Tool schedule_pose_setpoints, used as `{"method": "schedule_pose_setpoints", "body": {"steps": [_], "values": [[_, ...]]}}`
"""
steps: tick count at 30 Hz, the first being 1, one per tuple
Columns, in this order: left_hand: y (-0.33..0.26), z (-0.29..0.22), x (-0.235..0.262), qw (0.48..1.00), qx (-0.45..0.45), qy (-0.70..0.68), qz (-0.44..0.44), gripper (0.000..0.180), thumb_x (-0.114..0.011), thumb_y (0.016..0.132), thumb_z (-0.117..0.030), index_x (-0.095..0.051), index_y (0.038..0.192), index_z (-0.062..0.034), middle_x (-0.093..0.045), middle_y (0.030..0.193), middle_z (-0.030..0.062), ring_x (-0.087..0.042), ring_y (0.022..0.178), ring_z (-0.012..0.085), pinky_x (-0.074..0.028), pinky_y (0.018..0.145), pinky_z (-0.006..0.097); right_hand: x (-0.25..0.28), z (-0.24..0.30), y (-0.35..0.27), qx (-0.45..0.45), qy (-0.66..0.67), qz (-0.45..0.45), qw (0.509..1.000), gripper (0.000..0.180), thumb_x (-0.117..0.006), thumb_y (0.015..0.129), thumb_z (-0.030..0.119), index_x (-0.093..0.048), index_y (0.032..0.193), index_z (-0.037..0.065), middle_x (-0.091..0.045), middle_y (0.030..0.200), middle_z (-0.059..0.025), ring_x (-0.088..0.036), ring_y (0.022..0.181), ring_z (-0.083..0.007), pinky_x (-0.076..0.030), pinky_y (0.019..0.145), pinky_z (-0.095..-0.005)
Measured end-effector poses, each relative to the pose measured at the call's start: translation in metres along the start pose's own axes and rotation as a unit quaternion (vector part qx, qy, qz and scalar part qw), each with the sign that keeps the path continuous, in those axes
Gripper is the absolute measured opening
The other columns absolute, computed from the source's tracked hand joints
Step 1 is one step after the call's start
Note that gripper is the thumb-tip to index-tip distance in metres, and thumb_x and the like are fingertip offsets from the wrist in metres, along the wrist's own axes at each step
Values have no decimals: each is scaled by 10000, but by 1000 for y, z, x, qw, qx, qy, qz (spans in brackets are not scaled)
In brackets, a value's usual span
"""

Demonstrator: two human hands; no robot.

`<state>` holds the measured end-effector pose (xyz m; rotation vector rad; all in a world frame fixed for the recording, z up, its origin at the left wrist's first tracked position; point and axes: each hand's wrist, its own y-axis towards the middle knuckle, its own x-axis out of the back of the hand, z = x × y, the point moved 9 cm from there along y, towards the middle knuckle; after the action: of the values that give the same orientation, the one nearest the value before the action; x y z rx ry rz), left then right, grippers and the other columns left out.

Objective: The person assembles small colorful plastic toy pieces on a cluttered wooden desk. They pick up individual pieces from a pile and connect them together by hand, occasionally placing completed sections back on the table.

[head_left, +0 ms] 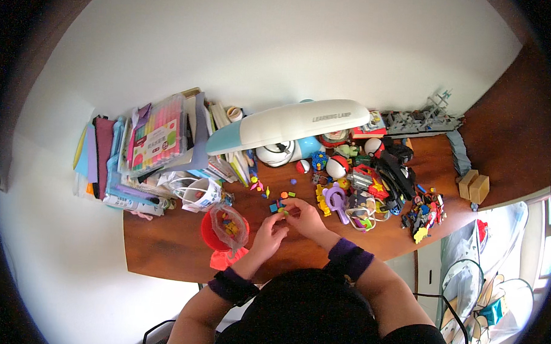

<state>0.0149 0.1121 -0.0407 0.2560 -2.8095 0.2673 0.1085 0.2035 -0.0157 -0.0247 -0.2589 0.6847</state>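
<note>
Near the lower middle of the frame, the left hand [268, 231] and right hand [302, 215] meet over the brown wooden bench [163, 247], fingers pinched together on tiny bright plastic pieces [283, 210]. These look light, stiff and easily dropped, so they are best gripped by the edges. Left-centre, a clear plastic bag [230, 225] holds more, resting in a red bowl [209, 235].

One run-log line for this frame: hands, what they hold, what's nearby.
left hand: pinching small coloured pieces | right hand: on same pieces | near: red bowl with clear bag, toy pile | surface: wooden desk
</note>
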Motion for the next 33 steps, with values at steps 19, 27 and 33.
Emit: {"method": "schedule_pose_setpoints", "body": {"steps": [19, 27, 33], "values": [[-107, -1, 118, 985, 129, 66, -91, 456, -566, 847, -114, -429, 1270, -13, -591, 1078, 155, -627, 810, 216, -508, 689, 291, -123, 54, -2, 58, 74, 178, 980, 355, -649, 788, 22, -565, 1133, 32, -637, 986, -88, -624, 883, -149, -510, 786, -287], [-95, -49, 119, 973, 0, 167, -162, 427, -589, 836, -116, -470, 1238, -32, -513, 1171, 178, -605, 908, 233, -507, 705, 305, -78, 41, -1, 48, 46, 137, 988, 326, -632, 801, 27, -565, 1121, 38, -635, 948, -72, -620, 868, -147, -497, 764, -266], [-57, -75, 65, 999, 19, 43, -21, 404, -584, 848, -97, -475, 1232, -32, -528, 1175, 149, -602, 897, 199, -482, 777, 282, -25, -17, 5, -2, -18, 33, 999, 314, -637, 779, 40, -590, 1090, 44, -636, 914, -81, -618, 793, -160, -504, 723, -287]]}}
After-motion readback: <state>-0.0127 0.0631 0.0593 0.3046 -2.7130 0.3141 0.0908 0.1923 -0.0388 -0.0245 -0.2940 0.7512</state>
